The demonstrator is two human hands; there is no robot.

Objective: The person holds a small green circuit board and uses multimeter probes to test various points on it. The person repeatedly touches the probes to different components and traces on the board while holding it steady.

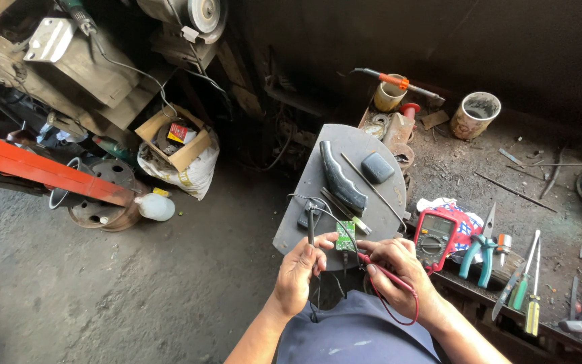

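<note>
A small green circuit board (345,236) lies at the near edge of a grey metal plate (314,162). My left hand (300,269) grips a black test probe (310,226) upright beside the board. In my right hand (399,267) is a red test probe (373,262), its tip pointing at the board, its red lead looping down past my wrist. A red multimeter (435,233) sits to the right of the plate. A black curved handle (341,178) and a dark rectangular block (377,167) rest on the plate.
Teal-handled pliers (477,253) and green and yellow screwdrivers (528,283) lie on the dirty bench at right. Two cups (474,114) stand at the back. A cardboard box (173,137), a white sack and an orange beam (42,168) sit at left on the concrete floor.
</note>
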